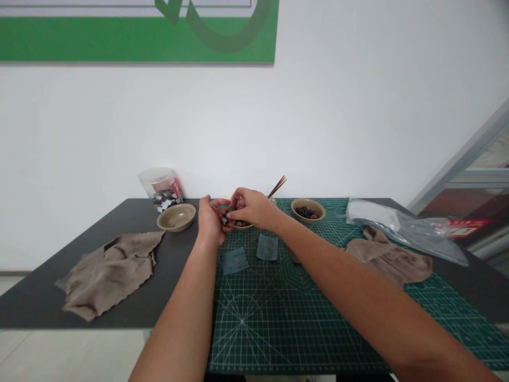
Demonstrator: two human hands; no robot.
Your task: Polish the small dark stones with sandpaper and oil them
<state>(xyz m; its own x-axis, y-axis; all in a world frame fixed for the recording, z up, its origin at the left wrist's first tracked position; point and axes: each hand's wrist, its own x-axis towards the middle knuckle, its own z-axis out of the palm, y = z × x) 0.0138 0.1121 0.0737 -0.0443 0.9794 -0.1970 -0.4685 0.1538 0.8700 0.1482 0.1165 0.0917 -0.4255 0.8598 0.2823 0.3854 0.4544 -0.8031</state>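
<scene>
My left hand (210, 220) is cupped with its palm turned up, and a few small dark pieces (225, 218) lie in its fingers. Over that palm, my right hand (256, 208) pinches at the pieces with thumb and fingertips; what exactly sits between them is partly hidden. Just below and behind both hands is a tan bowl (243, 227) with small brownish pieces, mostly covered by the right hand. Two blue-grey square sheets, the left one (234, 261) and the right one (267, 248), lie flat on the green cutting mat (254, 302) nearer to me.
At left stand a tan bowl (177, 218) and a clear jar (155, 178) of dark and white pieces. Brown cloths lie left (115, 270) and right (392, 257). Another bowl (321, 213) holds dark pieces. Thin brown sticks (277, 186) lean behind; a plastic bag (405, 228) lies right.
</scene>
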